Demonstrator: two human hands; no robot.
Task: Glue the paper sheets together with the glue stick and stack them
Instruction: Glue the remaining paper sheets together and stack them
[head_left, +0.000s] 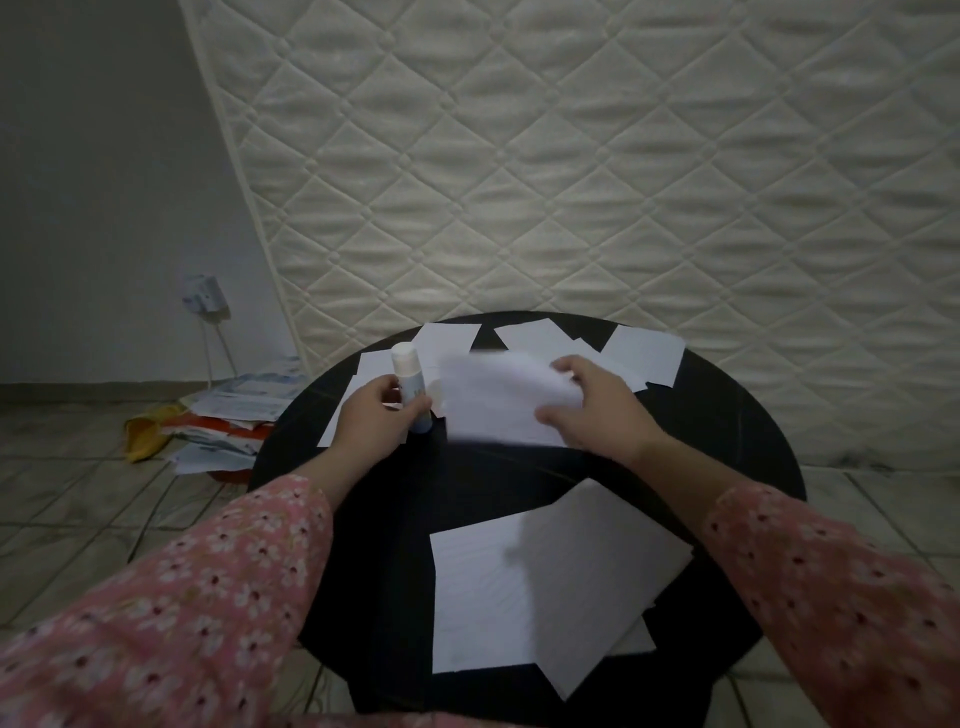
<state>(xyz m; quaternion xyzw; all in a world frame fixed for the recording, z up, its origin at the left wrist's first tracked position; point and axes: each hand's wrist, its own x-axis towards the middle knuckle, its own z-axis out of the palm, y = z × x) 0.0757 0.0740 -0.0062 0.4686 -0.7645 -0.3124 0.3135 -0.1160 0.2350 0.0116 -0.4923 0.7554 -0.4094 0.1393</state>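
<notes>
Task is standing partway, by my judgement. A stack (545, 587) of sheets is lying at the near edge of the round table (727, 415), at least three layers showing at its offset edges; whether they are glued cannot be told. Loose sheets (644, 353) are lying along the far rim, roughly five, overlapping, so the count is uncertain. One sheet (498, 400) is being held above the table, blurred, by the right hand (592, 410), its grip curled round the sheet's right edge. The left hand (374, 421) is gripping the one glue stick (410, 387) upright, its base near the table. Remaining: gluing the held sheet, stacking it, then the loose ones
</notes>
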